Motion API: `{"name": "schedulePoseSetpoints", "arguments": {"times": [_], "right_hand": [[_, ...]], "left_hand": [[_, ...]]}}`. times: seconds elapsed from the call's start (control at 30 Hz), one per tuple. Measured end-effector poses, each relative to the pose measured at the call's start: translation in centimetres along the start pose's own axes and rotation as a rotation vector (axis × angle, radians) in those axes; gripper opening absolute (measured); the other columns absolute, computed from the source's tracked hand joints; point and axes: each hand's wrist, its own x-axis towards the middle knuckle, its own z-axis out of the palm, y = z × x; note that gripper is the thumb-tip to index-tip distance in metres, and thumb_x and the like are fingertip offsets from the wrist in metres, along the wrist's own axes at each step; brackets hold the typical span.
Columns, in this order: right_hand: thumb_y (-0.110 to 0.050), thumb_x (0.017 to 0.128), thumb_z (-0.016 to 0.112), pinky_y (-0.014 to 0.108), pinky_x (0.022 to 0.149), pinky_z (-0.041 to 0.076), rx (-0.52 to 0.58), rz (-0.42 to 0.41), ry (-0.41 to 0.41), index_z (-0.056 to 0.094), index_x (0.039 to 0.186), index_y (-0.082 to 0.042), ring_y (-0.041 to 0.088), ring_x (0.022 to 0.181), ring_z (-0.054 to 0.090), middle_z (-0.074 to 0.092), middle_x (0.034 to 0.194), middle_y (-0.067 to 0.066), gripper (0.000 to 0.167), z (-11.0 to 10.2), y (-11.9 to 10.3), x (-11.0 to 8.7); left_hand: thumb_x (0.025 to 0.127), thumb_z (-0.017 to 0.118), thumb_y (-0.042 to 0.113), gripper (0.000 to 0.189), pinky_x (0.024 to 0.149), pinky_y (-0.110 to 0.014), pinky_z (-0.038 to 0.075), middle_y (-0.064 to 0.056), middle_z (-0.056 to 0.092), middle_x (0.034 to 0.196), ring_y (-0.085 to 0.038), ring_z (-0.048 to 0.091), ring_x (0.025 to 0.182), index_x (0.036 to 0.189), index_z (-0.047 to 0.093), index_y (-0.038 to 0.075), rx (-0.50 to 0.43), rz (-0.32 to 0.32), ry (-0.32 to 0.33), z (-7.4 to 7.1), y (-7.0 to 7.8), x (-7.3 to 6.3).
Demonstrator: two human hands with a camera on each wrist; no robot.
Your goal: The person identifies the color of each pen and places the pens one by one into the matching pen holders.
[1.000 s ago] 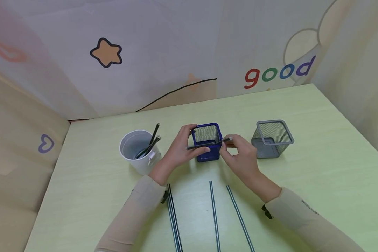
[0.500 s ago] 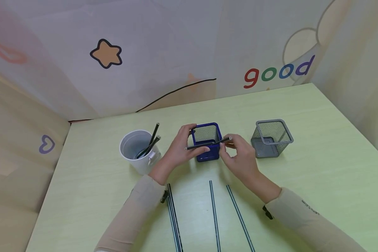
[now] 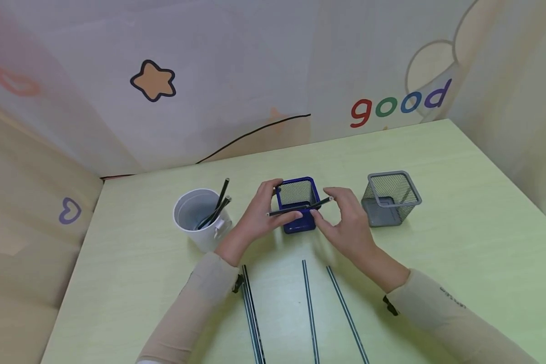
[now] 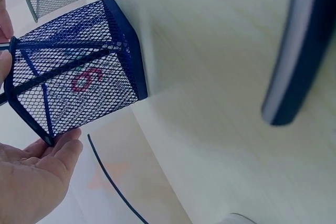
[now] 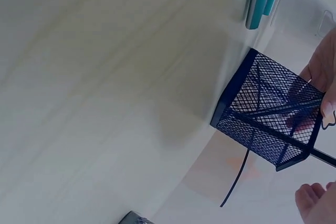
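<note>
A blue mesh pen holder [image 3: 300,223] stands mid-table, with two dark pencils leaning in it. One pencil [image 3: 320,202] pokes out over the right of the rim, the other pencil [image 3: 287,211] over the left. My left hand [image 3: 257,217] grips the holder at its rim, thumb along the front beside the left pencil and fingers round the far left side. On the right, my right hand [image 3: 352,227] has thumb and forefinger spread apart beside the right pencil's end, holding nothing. The left wrist view shows the holder's mesh side [image 4: 79,72] close up.
At left is a white bucket [image 3: 205,242] holding several dark pencils [image 3: 223,194]. A grey mesh pen holder [image 3: 382,218] stands at right. Nearer on the table lie a bunch of pencils [image 3: 253,318], a single pencil [image 3: 310,308] and a slanted pencil [image 3: 348,313]. A printed wall [image 3: 236,76] borders the back.
My right thumb and forefinger have parted and let go of the right pencil, which stays leaning in the blue pen holder. My left hand keeps its grip.
</note>
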Motion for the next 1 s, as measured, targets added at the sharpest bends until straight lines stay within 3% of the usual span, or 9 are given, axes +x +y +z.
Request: {"name": "schedulePoseSetpoints", "arguments": {"times": [0.2,0.4,0.7,1.0], "right_hand": [[-0.018,0.075,0.08,0.05,0.098,0.046,-0.028,0.172,-0.203,0.044,0.133,0.006,0.035,0.121,0.047,0.049,0.132,0.024,0.072,-0.1,-0.4,0.5],[-0.025,0.077,0.08,0.051,0.102,0.042,-0.024,0.272,-0.342,0.036,0.14,0.004,0.036,0.126,0.042,0.041,0.141,0.023,0.083,0.0,-0.4,1.0],[-0.024,0.076,0.081,0.052,0.104,0.04,0.0,0.263,-0.411,0.038,0.137,0.006,0.037,0.126,0.041,0.041,0.138,0.024,0.08,0.2,-0.1,1.6],[-0.028,0.075,0.081,0.054,0.104,0.039,-0.024,0.276,-0.487,0.037,0.138,0.005,0.038,0.13,0.037,0.039,0.139,0.023,0.083,-0.3,0.1,2.2]], "left_hand": [[0.081,0.076,0.028,0.085,0.11,-0.045,0.035,-0.018,0.034,0.144,-0.031,0.04,0.131,0.145,0.026,0.0,-0.02,0.05,0.004,-0.1,-0.2,0.0],[0.08,0.077,0.024,0.088,0.111,-0.046,0.034,-0.021,0.034,0.143,-0.034,0.04,0.129,0.145,0.025,-0.004,-0.012,0.065,0.012,-0.1,-0.3,-0.3],[0.076,0.08,0.032,0.101,0.112,-0.047,0.031,-0.022,0.025,0.15,-0.034,0.03,0.139,0.149,0.018,0.0,0.053,-0.048,0.03,-0.6,0.0,-1.1],[0.078,0.078,0.032,0.095,0.111,-0.046,0.033,-0.021,0.026,0.15,-0.034,0.033,0.137,0.148,0.022,0.001,0.107,-0.132,0.037,-1.2,0.3,-2.8]]}}
